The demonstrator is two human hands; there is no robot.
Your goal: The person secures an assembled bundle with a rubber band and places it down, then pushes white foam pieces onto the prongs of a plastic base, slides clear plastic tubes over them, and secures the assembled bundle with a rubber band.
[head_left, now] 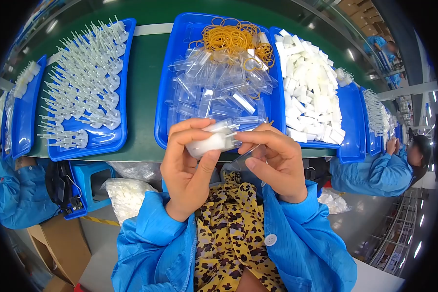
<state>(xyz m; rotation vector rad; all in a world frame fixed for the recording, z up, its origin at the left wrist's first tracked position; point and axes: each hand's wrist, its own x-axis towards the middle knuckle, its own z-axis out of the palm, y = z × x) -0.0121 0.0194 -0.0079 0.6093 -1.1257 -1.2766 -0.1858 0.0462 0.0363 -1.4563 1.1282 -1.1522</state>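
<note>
My left hand (187, 168) is closed around a white plastic piece (208, 145), its thumb below and fingers above. Thin prongs or clear tubes stick out from that piece toward the right; the fingers hide part of it. Close by on the right, my right hand (280, 163) pinches a clear plastic sleeve (246, 159) between thumb and fingers, and its index fingertip meets the prong ends. Just beyond both hands, a blue tray (162, 114) holds many clear plastic sleeves (211, 87) and a heap of tan rubber bands (233, 36).
On the left, a blue tray (124, 104) carries rows of white pronged parts (82, 73). White foam-like blocks (309, 90) fill another tray on the right. Co-workers in blue sit at both sides, one at right (374, 170). A blue stool (90, 182) stands below the green table (146, 97).
</note>
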